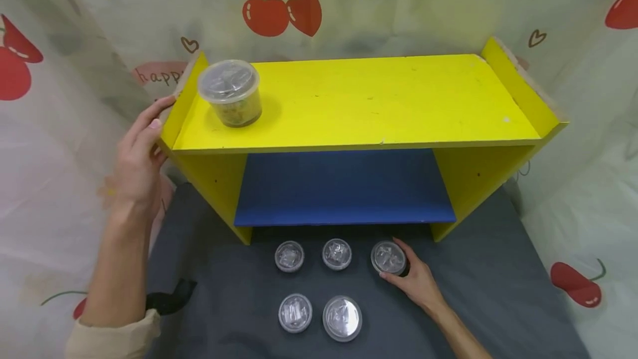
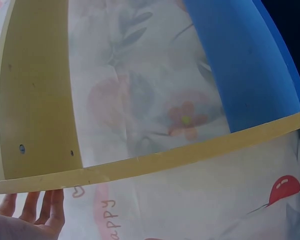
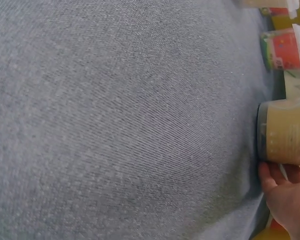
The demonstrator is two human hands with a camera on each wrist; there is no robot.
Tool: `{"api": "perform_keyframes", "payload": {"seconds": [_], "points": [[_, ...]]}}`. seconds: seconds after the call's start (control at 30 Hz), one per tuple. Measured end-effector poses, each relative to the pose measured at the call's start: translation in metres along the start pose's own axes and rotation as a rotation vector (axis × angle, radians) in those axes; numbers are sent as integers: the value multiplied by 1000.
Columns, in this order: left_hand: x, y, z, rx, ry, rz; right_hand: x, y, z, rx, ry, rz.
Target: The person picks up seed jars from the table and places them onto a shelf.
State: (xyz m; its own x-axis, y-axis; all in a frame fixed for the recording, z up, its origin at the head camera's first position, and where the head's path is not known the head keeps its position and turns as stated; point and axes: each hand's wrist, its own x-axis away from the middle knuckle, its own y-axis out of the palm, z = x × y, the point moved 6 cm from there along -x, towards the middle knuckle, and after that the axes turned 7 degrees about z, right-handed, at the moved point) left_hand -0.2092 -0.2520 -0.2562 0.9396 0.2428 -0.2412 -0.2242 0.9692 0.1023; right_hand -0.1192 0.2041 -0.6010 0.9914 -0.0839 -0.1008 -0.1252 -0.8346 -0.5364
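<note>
My right hand (image 1: 421, 284) holds a round lidded plastic tub (image 1: 388, 257) on the dark cloth, thumb on the near side and fingers on the far side. In the right wrist view this tub (image 3: 285, 131) has tan sides and a dark base, with fingers (image 3: 272, 172) against it. My left hand (image 1: 139, 151) rests against the outside of the left panel of a yellow shelf unit (image 1: 349, 104). The left wrist view shows those fingers (image 2: 55, 207) touching the panel (image 2: 155, 159) from outside. Another lidded tub (image 1: 231, 93) stands at the top shelf's left end.
Several more lidded tubs stand on the cloth, among them one tub (image 1: 336, 254) in the back row and another (image 1: 342, 318) in front. A blue lower shelf (image 1: 344, 187) spans the unit. Cherry-printed curtain (image 1: 399, 10) hangs behind and at both sides. A black strap-like item (image 1: 171, 297) is near my left forearm.
</note>
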Motion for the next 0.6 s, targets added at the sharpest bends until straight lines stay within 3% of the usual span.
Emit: {"api": "perform_keyframes", "payload": {"seconds": [0.37, 0.6], "points": [[1, 3, -1, 34, 1, 13, -1, -16, -17, -75, 10, -29], [1, 1, -1, 3, 1, 21, -2, -31, -40, -147, -69, -88]]}}
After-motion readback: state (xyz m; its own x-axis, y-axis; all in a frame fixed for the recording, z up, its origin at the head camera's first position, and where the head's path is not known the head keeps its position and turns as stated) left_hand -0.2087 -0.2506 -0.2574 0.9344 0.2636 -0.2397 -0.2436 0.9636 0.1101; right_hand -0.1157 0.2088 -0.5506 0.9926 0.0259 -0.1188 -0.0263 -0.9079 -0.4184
